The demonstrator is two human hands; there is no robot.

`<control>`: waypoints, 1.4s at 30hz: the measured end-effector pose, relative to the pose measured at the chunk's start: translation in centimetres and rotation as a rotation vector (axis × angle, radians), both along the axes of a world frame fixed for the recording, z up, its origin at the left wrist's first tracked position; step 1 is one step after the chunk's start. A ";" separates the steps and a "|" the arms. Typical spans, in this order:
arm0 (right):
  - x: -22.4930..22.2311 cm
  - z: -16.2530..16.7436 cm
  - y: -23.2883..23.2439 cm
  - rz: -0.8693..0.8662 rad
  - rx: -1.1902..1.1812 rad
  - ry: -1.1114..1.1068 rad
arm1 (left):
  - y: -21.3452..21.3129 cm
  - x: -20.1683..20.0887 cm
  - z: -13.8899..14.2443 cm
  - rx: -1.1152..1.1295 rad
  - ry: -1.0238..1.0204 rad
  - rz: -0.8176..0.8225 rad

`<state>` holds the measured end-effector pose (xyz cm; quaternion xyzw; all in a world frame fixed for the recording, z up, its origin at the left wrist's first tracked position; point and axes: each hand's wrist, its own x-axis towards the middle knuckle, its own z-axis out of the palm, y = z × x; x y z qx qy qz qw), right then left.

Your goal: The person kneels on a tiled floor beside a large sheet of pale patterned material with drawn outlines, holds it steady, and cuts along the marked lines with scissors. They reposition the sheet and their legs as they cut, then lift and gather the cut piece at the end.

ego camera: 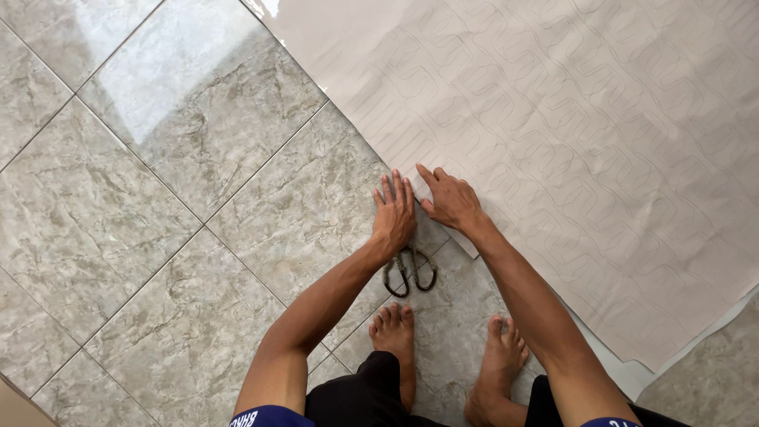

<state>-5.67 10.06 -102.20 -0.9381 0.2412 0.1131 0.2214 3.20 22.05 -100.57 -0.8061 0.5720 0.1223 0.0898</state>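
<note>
From the head camera, the left hand (394,217) lay flat, fingers together, holding nothing, on the tiled floor (158,198) touching the patterned sheet (593,142). The right hand (449,200) pressed the sheet's edge, fingers spread. Scissors (410,271) lay behind the left wrist, near bare feet (395,332).

Glossy grey marble-patterned floor tiles (158,198) laid diagonally, with a pale sheen of light at upper left.

Glossy grey marble-look floor tiles (158,198) laid on the diagonal, thin grout lines, window glare at 11 o'clock. Bare feet (395,332) at 6 o'clock, toes pointing to 12. Dark shorts (356,399) at the bottom edge. Tan corner at 8 o'clock (16,407), possibly cardboard.
</note>
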 end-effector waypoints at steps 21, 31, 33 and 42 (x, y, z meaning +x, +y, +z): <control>4.5 1.0 -0.3 0.167 -0.133 -0.002 | 0.7 1.9 -1.2 -0.272 0.069 0.012; 6.0 1.9 -0.6 0.088 -0.053 -0.115 | 0.8 2.3 -1.9 -0.339 0.077 0.035; 6.7 2.4 -0.7 0.090 -0.048 -0.060 | 0.9 2.6 -1.7 -0.322 0.108 0.040; 9.3 3.0 0.0 0.092 -0.138 -0.027 | 1.5 3.9 -2.6 -0.451 0.067 -0.011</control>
